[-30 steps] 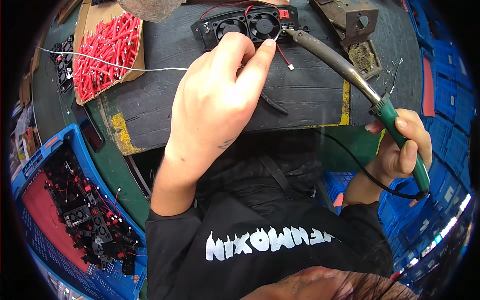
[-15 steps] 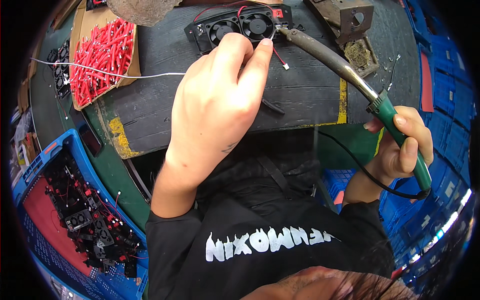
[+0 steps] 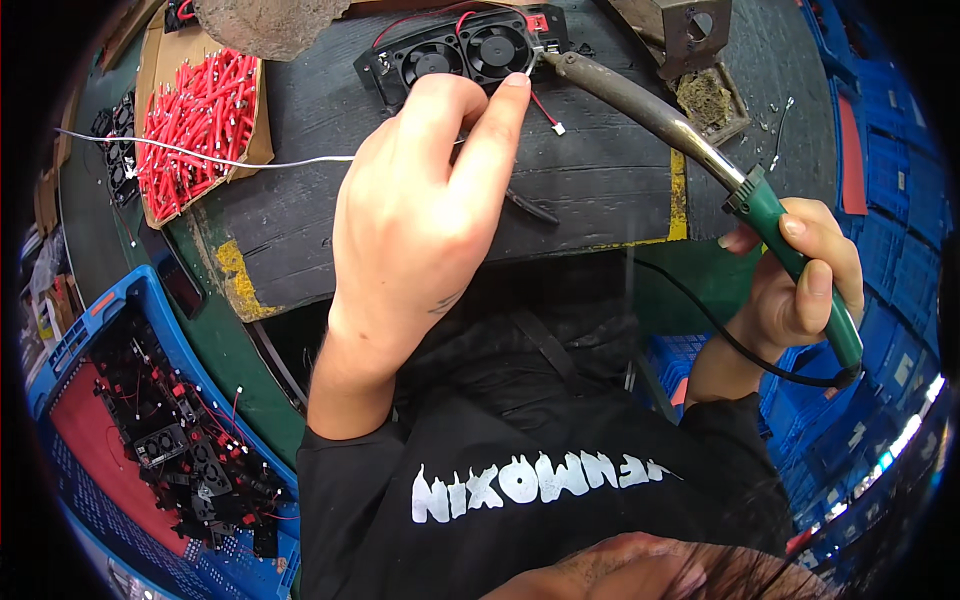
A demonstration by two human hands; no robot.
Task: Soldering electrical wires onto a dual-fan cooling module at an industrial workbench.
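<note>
My right hand is wrapped round the green handle of a soldering iron. The iron's tip meets, or nearly meets, the right end of a black panel with two small fans, beside a red part on it. A thin silvery solder wire runs from the left into my left hand. The left thumb and forefinger pinch it in front of the fans, close to the iron's tip; the fingers hide its end. From the panel hangs a red lead with a white connector.
A cardboard box of red wire pieces sits on the bench at left. Lower left, a blue crate holds several fan panels. Beyond the iron stand a metal bracket and a tray of fibrous wool. Blue crates line the right.
Both hands, the iron and the fan panel appear slightly further left and, in part, higher in the picture. The bench has shifted a little too. Both grips are the same.
</note>
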